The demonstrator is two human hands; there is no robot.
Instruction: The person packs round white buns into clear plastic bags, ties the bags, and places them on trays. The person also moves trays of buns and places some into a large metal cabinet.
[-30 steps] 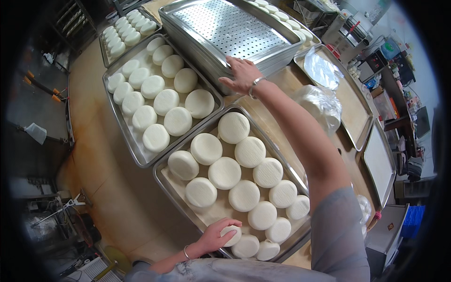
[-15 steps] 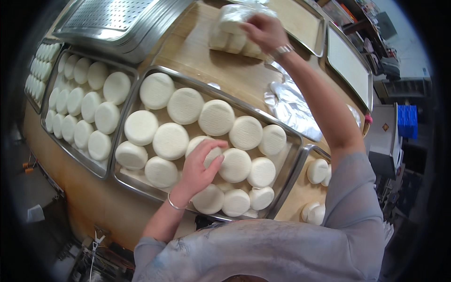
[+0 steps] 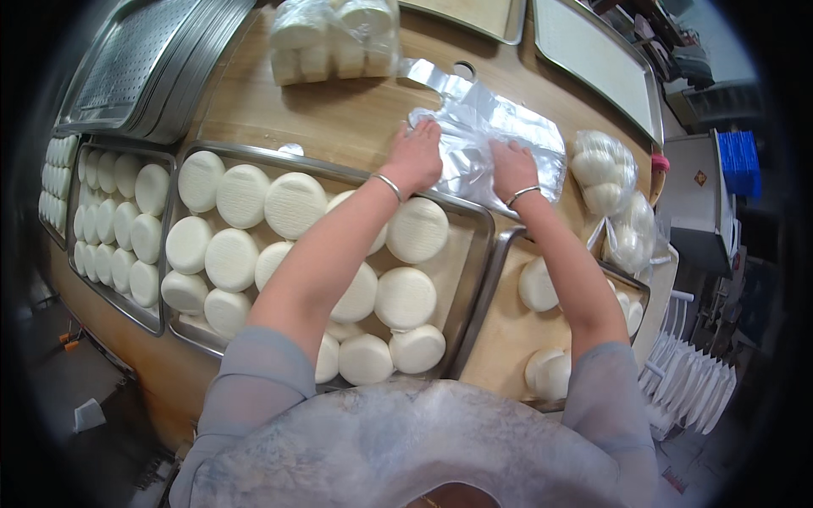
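Note:
A stack of clear plastic bags (image 3: 533,127) lies on the wooden table beyond the trays. At its left side, my left hand (image 3: 415,157) has its fingers closed on a plastic bag. My right hand (image 3: 514,172) is at the near side of the stack, with curled fingers gripping the same crinkled plastic. Under my left forearm lies a metal tray (image 3: 470,245) of flat, round white buns (image 3: 295,206) in rows. My right forearm passes over another tray (image 3: 500,339) holding a few buns (image 3: 549,372), partly hidden by the arm.
A filled bag of buns (image 3: 334,42) stands at the far left of the bag stack. More bagged buns (image 3: 605,169) sit to its right. Two further bun trays (image 3: 161,326) run leftward. Stacked perforated metal trays (image 3: 135,68) and pale lined trays (image 3: 593,59) stand farther back.
My right hand has left the filled bag and come down to the plastic bags. My left hand has moved from over the buns to the same bags. The view has shifted right.

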